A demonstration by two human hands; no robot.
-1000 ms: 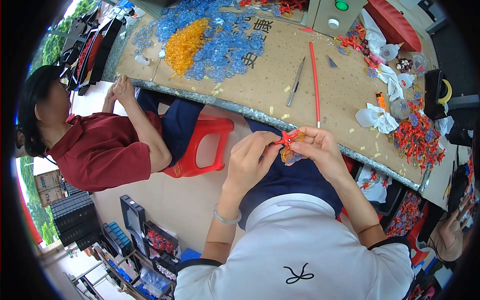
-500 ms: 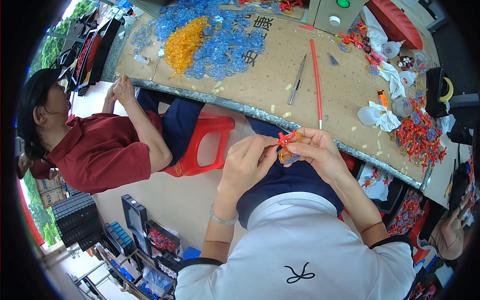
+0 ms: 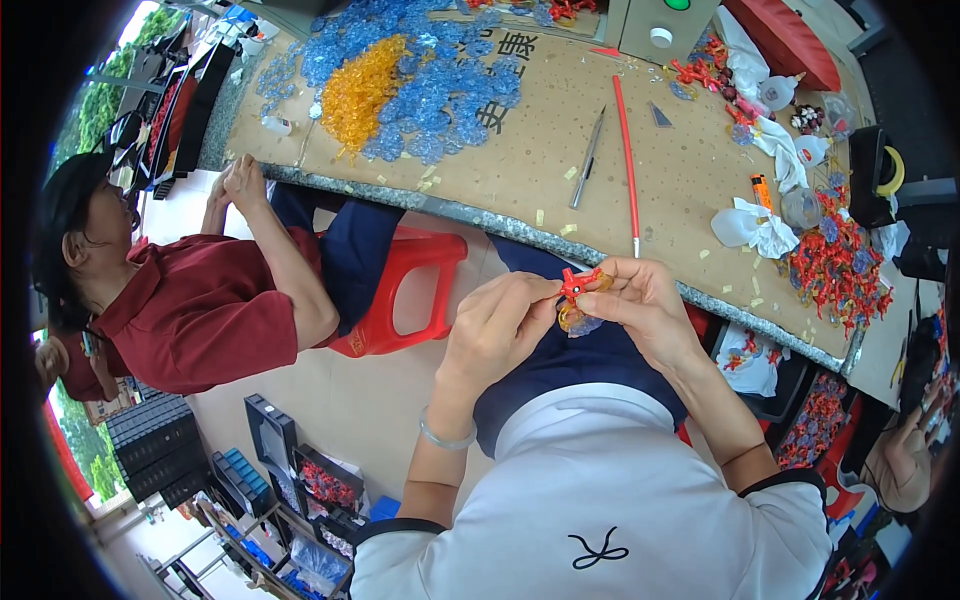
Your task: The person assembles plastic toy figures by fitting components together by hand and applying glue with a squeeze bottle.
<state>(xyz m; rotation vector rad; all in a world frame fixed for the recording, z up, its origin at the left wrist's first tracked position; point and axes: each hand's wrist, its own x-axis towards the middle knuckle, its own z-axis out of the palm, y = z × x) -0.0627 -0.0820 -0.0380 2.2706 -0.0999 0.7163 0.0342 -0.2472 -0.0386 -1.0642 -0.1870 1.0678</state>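
Observation:
Over my lap, just off the table's near edge, both hands hold a small red plastic figure [image 3: 574, 283] with clear amber and bluish pieces [image 3: 577, 321] below it. My left hand [image 3: 502, 322] pinches one side of the figure between thumb and fingertips. On the other side, my right hand [image 3: 645, 308] grips it, the thumb lying across its front and partly covering the clear pieces. How the red and clear parts join is too small to make out.
The table [image 3: 400, 185] carries a heap of blue clear pieces [image 3: 440, 110], an amber heap [image 3: 362, 92], a pen-like tool [image 3: 589, 155], a red rod [image 3: 626, 150] and a pile of red figures [image 3: 838, 262]. A co-worker [image 3: 200, 290] sits at left beside a red stool [image 3: 425, 290].
The red figure has turned slightly between my fingers, and more of it shows toward the right hand. Both hands stay in nearly the same place. The view has shifted a little.

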